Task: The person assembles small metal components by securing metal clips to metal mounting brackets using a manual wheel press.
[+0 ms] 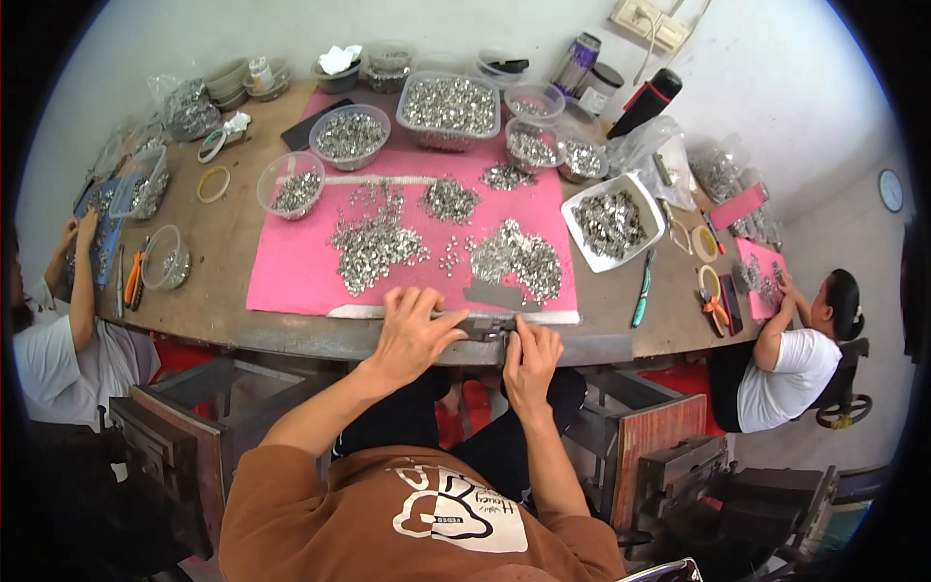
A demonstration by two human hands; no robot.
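Brown short-sleeved cloth shirt (359, 519) with a white bear print fills the near foreground. Beyond it, at the front edge of the brown wooden surface (215, 276), a small dark grey metal fixture (489, 328) lies between the two hands. The left hand (412, 335) has its fingers bent and its thumb and forefinger pointing right, at the fixture's left end; the right hand (531, 363) curls its fingers inward, tips at the fixture's right end. Whether either grip pinches a small piece is hidden at this scale. The left forearm slants up and rightward; the right one rises more steeply, leaning left.

Just past the fixture, a flat grey strip (493, 295) rests on a pink rectangular mat (291, 262), near heaps of small shiny silver metal pieces (376, 254). A square white plastic tray (603, 263) of similar pieces stands to the right, a clear rectangular plastic tub (451, 140) farther back. Seated co-workers occupy both ends, the right one in a white shirt (797, 373).
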